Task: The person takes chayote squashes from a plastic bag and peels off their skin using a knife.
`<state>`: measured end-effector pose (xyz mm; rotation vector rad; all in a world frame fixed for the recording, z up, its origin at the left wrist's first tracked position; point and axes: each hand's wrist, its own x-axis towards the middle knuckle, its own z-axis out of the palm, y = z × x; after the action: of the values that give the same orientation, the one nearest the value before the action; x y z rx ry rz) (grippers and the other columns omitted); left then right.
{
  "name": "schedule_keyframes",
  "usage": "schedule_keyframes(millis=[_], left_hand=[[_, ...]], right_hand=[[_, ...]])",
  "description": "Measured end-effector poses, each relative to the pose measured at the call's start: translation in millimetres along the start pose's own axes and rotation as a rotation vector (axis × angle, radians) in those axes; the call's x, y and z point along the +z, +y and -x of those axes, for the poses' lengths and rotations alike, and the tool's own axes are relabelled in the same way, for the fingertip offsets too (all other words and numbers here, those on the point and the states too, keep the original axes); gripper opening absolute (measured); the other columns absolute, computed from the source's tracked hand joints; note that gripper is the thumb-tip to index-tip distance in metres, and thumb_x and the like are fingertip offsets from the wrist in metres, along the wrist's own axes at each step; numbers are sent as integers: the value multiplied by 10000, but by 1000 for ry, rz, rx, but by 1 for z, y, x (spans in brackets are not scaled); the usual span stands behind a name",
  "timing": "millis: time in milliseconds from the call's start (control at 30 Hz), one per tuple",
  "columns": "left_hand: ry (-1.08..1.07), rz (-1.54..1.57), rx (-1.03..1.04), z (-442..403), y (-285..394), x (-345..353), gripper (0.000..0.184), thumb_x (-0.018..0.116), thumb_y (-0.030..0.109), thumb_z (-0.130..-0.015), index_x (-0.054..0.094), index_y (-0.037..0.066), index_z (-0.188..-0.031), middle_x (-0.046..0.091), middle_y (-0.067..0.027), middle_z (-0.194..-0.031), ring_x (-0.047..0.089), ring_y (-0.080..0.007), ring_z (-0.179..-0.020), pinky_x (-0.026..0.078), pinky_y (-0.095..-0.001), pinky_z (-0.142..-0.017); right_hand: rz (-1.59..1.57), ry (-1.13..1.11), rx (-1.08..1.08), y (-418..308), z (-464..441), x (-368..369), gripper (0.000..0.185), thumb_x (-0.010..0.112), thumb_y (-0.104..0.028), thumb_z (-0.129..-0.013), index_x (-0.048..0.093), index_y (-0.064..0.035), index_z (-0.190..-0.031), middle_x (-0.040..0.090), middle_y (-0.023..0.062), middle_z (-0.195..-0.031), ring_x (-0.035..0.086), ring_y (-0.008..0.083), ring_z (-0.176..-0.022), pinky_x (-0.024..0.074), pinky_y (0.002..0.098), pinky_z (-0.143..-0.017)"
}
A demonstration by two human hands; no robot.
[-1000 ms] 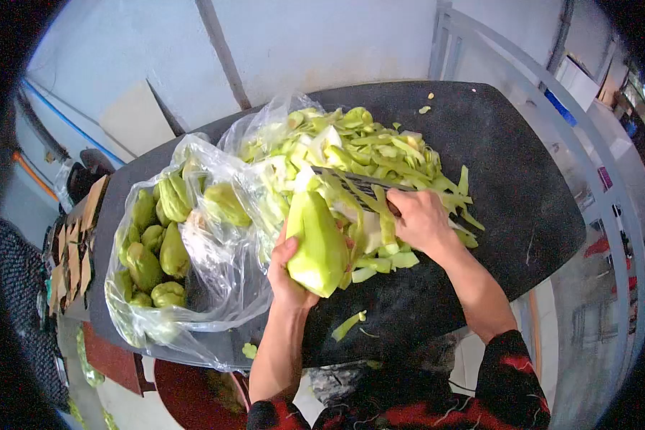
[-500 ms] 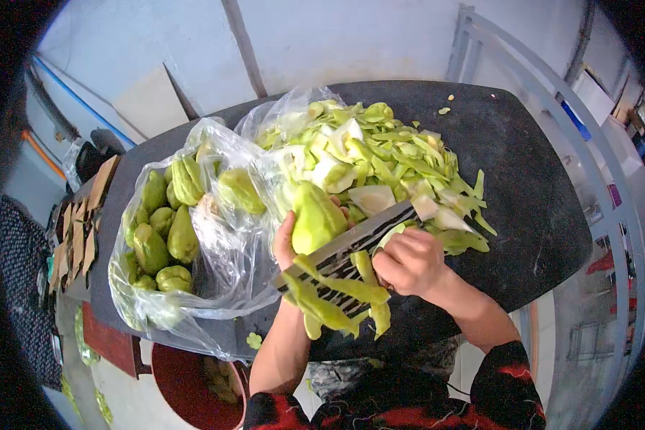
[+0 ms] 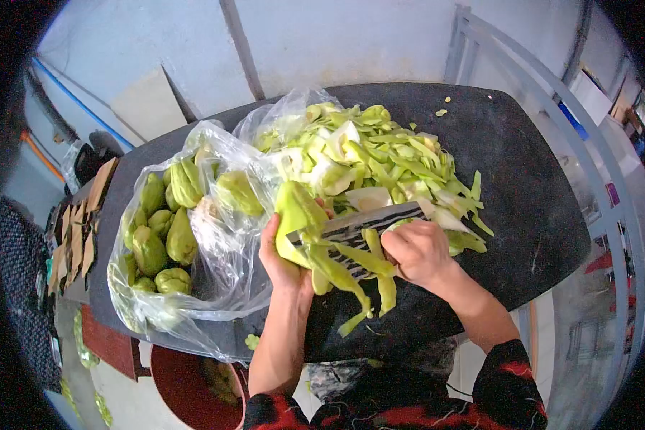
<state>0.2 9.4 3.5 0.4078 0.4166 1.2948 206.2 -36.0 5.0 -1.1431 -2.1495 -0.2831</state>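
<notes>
My left hand (image 3: 283,261) is wrapped round a light green chayote (image 3: 297,208) from below, with its fingertips showing on the far side. In my right hand (image 3: 417,249) is a wide-bladed knife (image 3: 344,233); the fingers are closed round a handle that is mostly hidden. The blade lies against the chayote's right side. Several long strips of green peel (image 3: 337,276) cling to the blade and hang down in front of it. Beyond both hands is a heap of peelings (image 3: 401,161) with pale cut pieces among them.
On the left of the dark table (image 3: 530,186) lies a clear plastic bag (image 3: 229,287) with several whole chayotes (image 3: 181,236). Below the near edge stands a red bucket (image 3: 172,376). A grey metal rail (image 3: 620,215) runs along the right side, with a wall behind the table.
The chayote has moved slightly left and tilted in my left hand. The knife has shifted with its blade turned flatter against the chayote, and the hanging peel strips have swung right.
</notes>
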Motion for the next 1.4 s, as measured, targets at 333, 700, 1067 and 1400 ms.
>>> schedule_keyframes(millis=[333, 700, 1067, 1400], left_hand=[[-31, -97, 18, 1, 1, -2, 582, 536, 395, -880, 508, -15, -1293, 622, -200, -1169, 606, -296, -1052, 490, -379, -899], [-55, -163, -131, 11, -11, 3, 569, 539, 432, -850, 530, 48, -1270, 628, -158, -1153, 622, -331, -997, 536, -502, -782], [-107, -110, -124, 6, -14, -5, 606, 563, 421, -833, 505, 30, -1293, 602, -184, -1187, 621, -327, -1011, 524, -464, -871], [-26, -57, -138, 7, -16, 0, 602, 509, 447, -869, 502, 34, -1308, 601, -201, -1200, 610, -312, -1032, 512, -431, -887]], right_hand=[[-81, -2, 75, 9, 1, 0, 286, 745, -160, -692, 478, -60, -673, 507, 95, -574, 557, 323, -530, 416, 420, -472], [32, -32, 271, 34, 4, 10, 278, 729, -148, -633, 499, -79, -774, 590, 85, -654, 622, 333, -621, 490, 446, -536], [-79, -79, 0, 2, -1, -8, 330, 772, -195, -610, 503, -87, -767, 567, 66, -633, 628, 307, -614, 494, 432, -535], [-156, -37, 6, 7, 0, -8, 319, 749, -207, -603, 482, -83, -726, 536, 67, -599, 601, 316, -575, 468, 435, -515]])
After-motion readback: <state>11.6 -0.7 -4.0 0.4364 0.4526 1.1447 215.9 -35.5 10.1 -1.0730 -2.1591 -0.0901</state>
